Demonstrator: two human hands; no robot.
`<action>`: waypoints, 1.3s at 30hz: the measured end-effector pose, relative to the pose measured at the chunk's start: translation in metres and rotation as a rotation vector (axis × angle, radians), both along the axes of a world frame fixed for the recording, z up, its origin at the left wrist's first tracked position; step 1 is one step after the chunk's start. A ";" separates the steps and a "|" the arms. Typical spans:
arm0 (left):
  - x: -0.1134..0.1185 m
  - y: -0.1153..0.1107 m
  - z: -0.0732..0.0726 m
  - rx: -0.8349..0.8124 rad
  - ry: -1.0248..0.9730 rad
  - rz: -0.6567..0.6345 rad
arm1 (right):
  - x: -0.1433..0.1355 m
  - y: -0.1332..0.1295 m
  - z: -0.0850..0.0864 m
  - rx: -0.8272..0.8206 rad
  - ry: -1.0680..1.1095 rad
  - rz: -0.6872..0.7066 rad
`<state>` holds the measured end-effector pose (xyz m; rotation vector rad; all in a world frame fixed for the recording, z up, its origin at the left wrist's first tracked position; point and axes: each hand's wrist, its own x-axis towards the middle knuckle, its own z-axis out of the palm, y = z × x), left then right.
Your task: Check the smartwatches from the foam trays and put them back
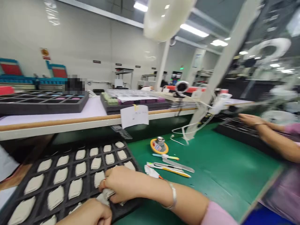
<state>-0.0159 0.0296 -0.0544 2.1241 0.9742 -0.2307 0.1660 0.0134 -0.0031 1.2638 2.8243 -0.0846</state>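
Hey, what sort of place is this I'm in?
Probably a factory or workshop floor: a dark compartment tray of pale pieces, a green worktop with slim tools, and another person's hand at a second dark tray.

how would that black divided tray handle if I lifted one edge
The black divided tray is probably fairly stiff, judging by its regular grid of dividers. Its pale pieces might slide on a tilt, though those dividers should limit that.
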 end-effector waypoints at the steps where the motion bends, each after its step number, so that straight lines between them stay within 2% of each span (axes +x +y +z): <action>1: -0.001 0.000 0.001 -0.024 -0.015 0.007 | 0.002 0.002 0.001 -0.020 0.038 0.018; 2: -0.001 0.001 0.002 -0.062 -0.031 -0.004 | 0.005 0.007 0.002 -0.052 0.071 0.027; 4: 0.000 0.003 0.005 -0.137 -0.078 -0.107 | 0.009 0.023 0.005 -0.106 0.174 -0.031; 8: 0.003 0.009 0.005 -0.200 -0.114 -0.150 | 0.010 0.079 0.004 -0.032 0.279 -0.221; 13: 0.002 0.012 -0.002 -0.214 -0.123 -0.174 | -0.001 0.159 -0.013 0.023 0.339 -0.352; 17: 0.002 0.016 -0.004 -0.225 -0.085 -0.208 | -0.015 0.194 -0.031 -0.002 0.369 -0.389; 21: 0.004 0.019 -0.002 -0.200 -0.097 -0.268 | -0.010 0.206 -0.040 -0.038 0.372 -0.412; 26: 0.004 0.021 -0.003 -0.201 -0.118 -0.300 | 0.025 0.214 -0.044 -0.050 0.369 -0.471; 32: 0.006 0.022 -0.005 -0.212 -0.112 -0.281 | 0.055 0.214 -0.059 -0.126 0.388 -0.477; 39: 0.004 0.021 -0.007 -0.201 -0.130 -0.276 | 0.078 0.199 -0.069 0.016 0.469 -0.595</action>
